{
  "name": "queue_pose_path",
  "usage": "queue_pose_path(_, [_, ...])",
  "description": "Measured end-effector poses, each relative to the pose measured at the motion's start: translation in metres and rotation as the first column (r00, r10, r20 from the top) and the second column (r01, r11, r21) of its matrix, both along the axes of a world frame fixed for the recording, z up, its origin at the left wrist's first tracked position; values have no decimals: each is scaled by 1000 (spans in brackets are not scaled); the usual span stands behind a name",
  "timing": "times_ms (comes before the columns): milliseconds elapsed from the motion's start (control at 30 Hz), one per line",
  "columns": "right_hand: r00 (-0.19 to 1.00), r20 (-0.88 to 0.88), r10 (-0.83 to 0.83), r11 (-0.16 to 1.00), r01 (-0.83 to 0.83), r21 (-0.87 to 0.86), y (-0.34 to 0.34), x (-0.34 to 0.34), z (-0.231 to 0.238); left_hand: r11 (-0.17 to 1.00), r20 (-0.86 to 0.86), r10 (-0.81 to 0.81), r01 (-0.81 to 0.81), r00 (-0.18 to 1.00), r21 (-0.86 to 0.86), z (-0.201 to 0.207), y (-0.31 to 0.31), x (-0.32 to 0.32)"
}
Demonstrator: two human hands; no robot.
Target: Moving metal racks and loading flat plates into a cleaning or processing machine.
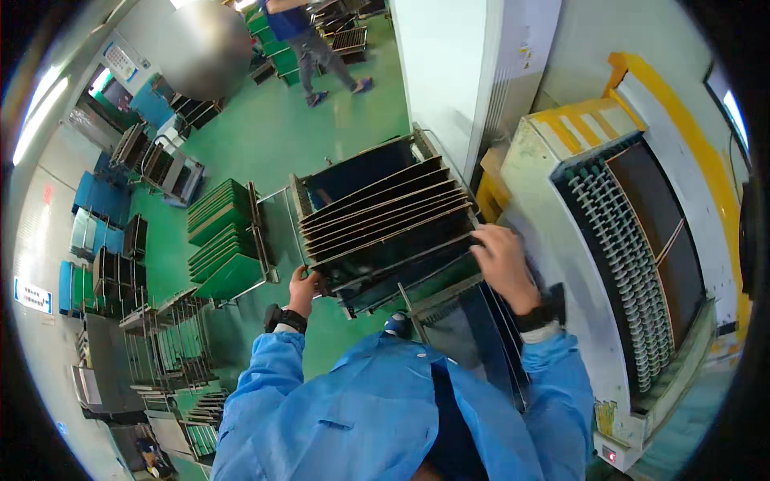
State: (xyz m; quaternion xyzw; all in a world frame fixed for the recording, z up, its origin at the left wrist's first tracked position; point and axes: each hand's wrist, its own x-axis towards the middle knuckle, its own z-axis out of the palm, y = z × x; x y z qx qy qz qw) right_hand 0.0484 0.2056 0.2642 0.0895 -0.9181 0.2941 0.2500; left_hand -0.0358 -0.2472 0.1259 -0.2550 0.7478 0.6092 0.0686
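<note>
A slotted rack [301, 200] stands before me, with several thin dark panels [385, 210] set on edge in it, some leaning. My left hand [303, 290] is closed at the left end of the nearest dark panel [393, 255], thumb and fingers pinched on its corner. At the opposite end, my right hand [505, 260] curls its fingers over the right corner of that same panel. Its fingertips are partly hidden behind the edge. Both wrists wear dark bands.
On my right stands a machine with rows of rollers [626, 264] and a brown panel [654, 216]. A second rack with dark sheets [481, 321] is close by my body. Green boards [220, 212] fill a rack at left. A person [309, 48] walks at the back.
</note>
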Motion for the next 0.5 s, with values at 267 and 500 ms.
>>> queue_pose_path(267, [962,130,240,962,-254,103,-113,-67,-5,959,80,-183,160,980,235,-4,-20,-4])
queue_pose_path(500, [936,217,276,928,-318,192,-133,-94,-4,939,110,-251,214,962,270,3,-32,-15])
